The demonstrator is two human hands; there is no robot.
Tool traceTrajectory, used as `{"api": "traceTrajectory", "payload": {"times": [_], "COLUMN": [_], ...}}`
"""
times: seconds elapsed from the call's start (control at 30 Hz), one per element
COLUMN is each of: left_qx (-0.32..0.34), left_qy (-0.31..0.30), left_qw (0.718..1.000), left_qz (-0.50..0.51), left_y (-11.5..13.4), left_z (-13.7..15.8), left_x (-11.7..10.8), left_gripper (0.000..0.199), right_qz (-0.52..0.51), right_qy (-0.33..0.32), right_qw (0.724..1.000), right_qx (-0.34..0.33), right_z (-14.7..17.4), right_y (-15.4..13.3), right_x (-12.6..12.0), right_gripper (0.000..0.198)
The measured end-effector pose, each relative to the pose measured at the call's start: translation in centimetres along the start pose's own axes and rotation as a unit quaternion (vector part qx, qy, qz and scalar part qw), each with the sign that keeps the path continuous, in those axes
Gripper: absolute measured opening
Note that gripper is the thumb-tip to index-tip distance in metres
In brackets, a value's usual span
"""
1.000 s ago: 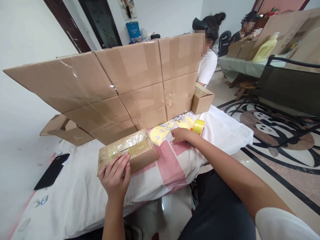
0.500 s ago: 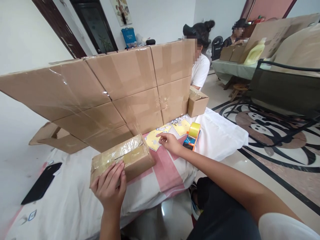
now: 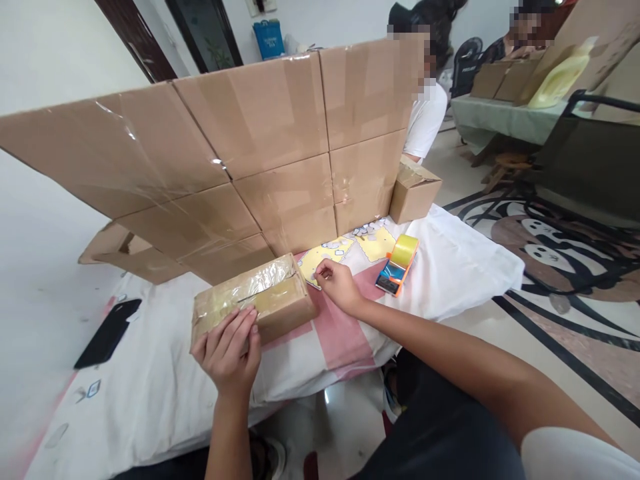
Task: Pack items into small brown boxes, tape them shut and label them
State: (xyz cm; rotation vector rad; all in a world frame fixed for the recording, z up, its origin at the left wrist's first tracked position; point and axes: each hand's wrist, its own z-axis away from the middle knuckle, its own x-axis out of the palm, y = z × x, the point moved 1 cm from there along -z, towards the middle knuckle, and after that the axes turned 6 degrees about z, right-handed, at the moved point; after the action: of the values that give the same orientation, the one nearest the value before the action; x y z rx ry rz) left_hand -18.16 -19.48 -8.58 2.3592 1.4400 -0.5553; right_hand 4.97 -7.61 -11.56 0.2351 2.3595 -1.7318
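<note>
A taped cardboard box (image 3: 280, 301) lies on the cloth-covered table in front of me, clear tape shining along its top seam. My left hand (image 3: 233, 350) holds its near left corner, fingers over the top and thumb against the near side. Just off the box's right end is my right hand (image 3: 336, 283), with fingers curled in and thumb and forefinger pinched together. Whether anything small is between them I cannot make out. To the right of that hand lies a tape dispenser (image 3: 395, 270), orange and blue, with a yellow roll.
Behind the box rises a wall of stacked cartons (image 3: 280, 160). A small carton (image 3: 417, 190) stands at its right end, an open carton (image 3: 145, 257) at its left. A black phone-like slab (image 3: 107, 333) lies at left. A co-worker in white (image 3: 427, 120) sits behind; a folding chair (image 3: 590, 180) stands right.
My right hand's fingers have curled in and the forefinger has closed toward the thumb. My left hand stays on the box. The whole view has shifted slightly.
</note>
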Motion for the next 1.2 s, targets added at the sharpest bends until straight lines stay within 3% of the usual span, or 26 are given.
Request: {"api": "traceTrajectory", "payload": {"times": [0.17,0.37,0.53,0.77,0.93,1.0,1.07,1.13,1.2], "left_qx": [-0.008,-0.003,0.046,0.054,0.015,-0.028,-0.042,-0.057,-0.108], "left_qy": [-0.005,-0.019,0.024,0.038,0.029,0.059,0.089,0.077,0.076], "left_qw": [1.0,1.0,0.998,0.998,0.998,0.991,0.989,0.994,0.991], "left_qz": [-0.011,-0.008,-0.02,-0.017,0.049,0.114,0.107,0.053,0.013], "left_y": [0.3,0.3,-0.6,-0.9,-1.9,-2.2,-1.7,0.1,2.8], "left_z": [-0.3,-0.8,-0.6,-0.3,0.1,0.5,1.1,1.3,1.2], "left_x": [-0.2,-0.4,0.1,0.4,0.2,0.0,-0.1,0.3,1.2], "left_gripper": [0.026,0.019,0.015,0.021,0.025,0.032,0.045,0.06,0.058], "right_qz": [0.046,-0.096,-0.183,-0.169,-0.092,-0.044,-0.011,-0.006,-0.016], "right_qy": [-0.04,-0.075,-0.114,-0.101,-0.102,-0.152,-0.211,-0.257,-0.29], "right_qw": [0.998,0.989,0.972,0.974,0.986,0.985,0.976,0.965,0.956], "right_qx": [-0.031,0.085,0.089,0.11,0.094,0.074,0.056,0.047,0.046], "right_z": [1.6,4.2,6.0,5.6,5.7,6.4,7.1,7.6,8.0], "right_y": [-1.2,-1.9,-1.8,-0.5,-1.8,-2.6,-3.3,-3.6,-3.7], "right_x": [0.6,1.4,1.6,0.3,-0.5,-0.6,-0.5,-0.3,0.0], "right_gripper": [0.013,0.063,0.07,0.072,0.066,0.072,0.081,0.086,0.086]}}
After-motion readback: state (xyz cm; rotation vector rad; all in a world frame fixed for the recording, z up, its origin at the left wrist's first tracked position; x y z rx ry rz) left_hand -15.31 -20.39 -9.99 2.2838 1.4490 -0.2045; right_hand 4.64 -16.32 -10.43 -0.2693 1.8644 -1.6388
